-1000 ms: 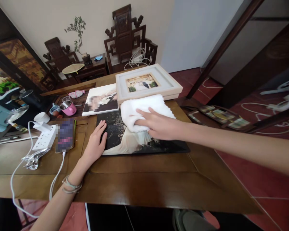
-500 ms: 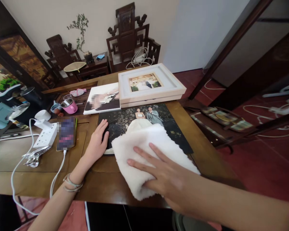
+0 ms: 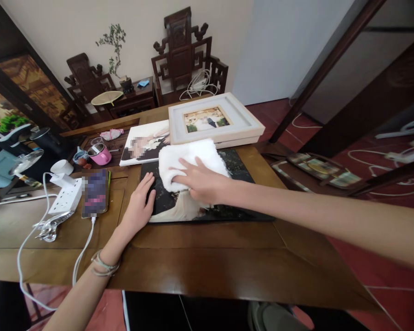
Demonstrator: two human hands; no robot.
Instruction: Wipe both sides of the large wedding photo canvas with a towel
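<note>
A dark wedding photo print [image 3: 241, 177] lies flat on the wooden table [image 3: 207, 257]. My right hand [image 3: 202, 181] lies flat, fingers spread, pressing a white fluffy cloth [image 3: 189, 161] onto the far part of the print. My left hand [image 3: 140, 207] rests open on the print's left edge, holding it down. A bracelet circles my left wrist.
A white framed photo [image 3: 214, 122] and a second print [image 3: 145, 142] lie behind the dark print. To the left are a phone [image 3: 94, 193] on a charging cable, a white power strip [image 3: 64, 195] and a pink cup [image 3: 100, 154]. Carved chairs stand at the back.
My right hand slid the cloth down to the print's near edge, then pushed it back up to the far left part. My left hand stayed in place.
</note>
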